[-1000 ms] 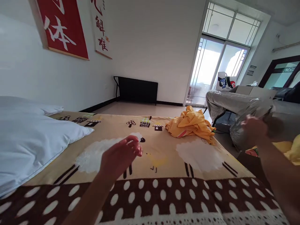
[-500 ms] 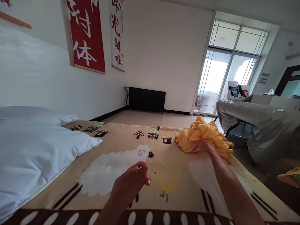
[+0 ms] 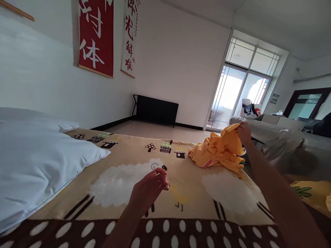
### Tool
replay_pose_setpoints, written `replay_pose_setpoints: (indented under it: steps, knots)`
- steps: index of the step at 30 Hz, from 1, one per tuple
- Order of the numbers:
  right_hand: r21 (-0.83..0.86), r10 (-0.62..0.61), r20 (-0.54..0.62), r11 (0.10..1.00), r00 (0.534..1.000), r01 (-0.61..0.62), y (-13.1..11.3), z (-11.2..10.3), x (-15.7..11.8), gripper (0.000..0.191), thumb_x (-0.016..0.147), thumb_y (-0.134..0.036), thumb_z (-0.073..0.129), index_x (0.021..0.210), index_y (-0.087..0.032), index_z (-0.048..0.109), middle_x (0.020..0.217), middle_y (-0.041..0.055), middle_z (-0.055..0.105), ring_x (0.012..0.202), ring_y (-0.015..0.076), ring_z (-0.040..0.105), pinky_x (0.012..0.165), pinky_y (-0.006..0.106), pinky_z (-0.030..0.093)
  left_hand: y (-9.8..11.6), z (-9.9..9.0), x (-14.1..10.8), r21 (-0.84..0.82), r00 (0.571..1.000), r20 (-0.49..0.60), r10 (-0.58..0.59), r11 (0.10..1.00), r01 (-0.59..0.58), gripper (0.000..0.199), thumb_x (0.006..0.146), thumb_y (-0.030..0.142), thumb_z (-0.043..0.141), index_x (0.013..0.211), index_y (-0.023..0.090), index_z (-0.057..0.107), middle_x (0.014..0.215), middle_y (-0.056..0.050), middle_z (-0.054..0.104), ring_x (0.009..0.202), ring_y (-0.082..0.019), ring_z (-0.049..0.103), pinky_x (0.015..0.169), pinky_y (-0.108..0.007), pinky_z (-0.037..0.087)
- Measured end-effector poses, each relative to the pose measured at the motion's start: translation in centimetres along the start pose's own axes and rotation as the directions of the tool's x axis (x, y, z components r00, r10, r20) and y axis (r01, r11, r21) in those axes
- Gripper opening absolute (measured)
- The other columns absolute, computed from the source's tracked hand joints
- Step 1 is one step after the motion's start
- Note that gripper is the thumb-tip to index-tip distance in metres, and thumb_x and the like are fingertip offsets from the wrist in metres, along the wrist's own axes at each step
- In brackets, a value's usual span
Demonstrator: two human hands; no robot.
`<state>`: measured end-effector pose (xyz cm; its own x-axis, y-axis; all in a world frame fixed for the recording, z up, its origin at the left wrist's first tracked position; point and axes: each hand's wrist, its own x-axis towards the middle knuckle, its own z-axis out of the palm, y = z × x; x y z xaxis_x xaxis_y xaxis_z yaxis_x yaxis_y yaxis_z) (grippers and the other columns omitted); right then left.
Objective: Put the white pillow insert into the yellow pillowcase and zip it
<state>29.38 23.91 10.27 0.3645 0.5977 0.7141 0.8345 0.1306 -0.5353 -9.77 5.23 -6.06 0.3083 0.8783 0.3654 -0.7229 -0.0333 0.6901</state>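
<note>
A bunched orange-yellow cloth (image 3: 207, 151) lies at the far right part of the bed blanket (image 3: 191, 179). My right hand (image 3: 244, 133) pinches the cloth's upper right corner and holds it raised, while the rest stays crumpled on the blanket. What kind of cloth it is, the folds do not show. Over the blanket's printed sheep hovers my left hand (image 3: 151, 184), empty, its fingers loosely bent and apart. The blanket is beige with sheep, houses and mushrooms, and has a brown border with pale dots near me.
White pillows (image 3: 59, 162) lie on the left side of the bed. Beyond the bed, a black folded frame (image 3: 156, 109) leans by the wall. Plastic-covered furniture (image 3: 276, 137) stands at the right, near a glass door (image 3: 227, 93). More yellow patterned fabric (image 3: 310, 193) shows at the lower right.
My right hand has gone from resting on the cloth pile to lifting its corner up and to the right. My left hand has barely moved. The view has turned slightly right.
</note>
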Motion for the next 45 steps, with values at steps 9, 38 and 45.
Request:
replay_pose_setpoints:
  steps: [9,38,45]
  knots:
    - [0.746,-0.378,-0.28,0.493,0.883,0.447,-13.1,-11.6,-1.3,0.013,0.082,-0.021,0.052,0.091,-0.023,0.043,0.079,-0.0039,0.052,0.06,0.0032,0.047,0.057,0.018,0.039,1.1,2.4,-0.8,0.139,0.996,0.063,0.069,0.987,-0.077,0.018,0.08,0.029,0.056,0.087,0.015,0.064,0.075,-0.006,0.062,0.071,-0.018,0.058,0.066,-0.03,0.042]
    - [0.356,-0.412,0.849,0.909,0.331,0.217,1.5,-0.8,-27.5,0.025,0.078,-0.031,0.056,0.1,-0.023,0.066,0.095,0.001,0.069,0.086,0.0169,0.061,0.078,0.028,0.045,0.7,-2.2,-1.5,0.711,0.937,-0.348,-0.011,-0.655,0.256,0.025,0.072,0.006,0.033,0.069,0.017,0.054,0.083,-0.014,0.06,0.079,-0.028,0.058,0.069,-0.037,0.037]
    - [0.292,-0.443,0.828,0.863,0.342,0.411,0.9,1.1,-29.5,0.033,0.076,-0.018,0.053,0.108,-0.02,0.06,0.105,0.0074,0.062,0.1,0.0225,0.054,0.089,0.036,0.039,-5.0,1.3,0.2,0.909,0.997,-0.043,-0.071,-0.416,0.009,0.031,0.087,0.029,0.04,0.109,0.014,0.056,0.111,-0.015,0.059,0.104,-0.028,0.052,0.09,-0.04,0.038]
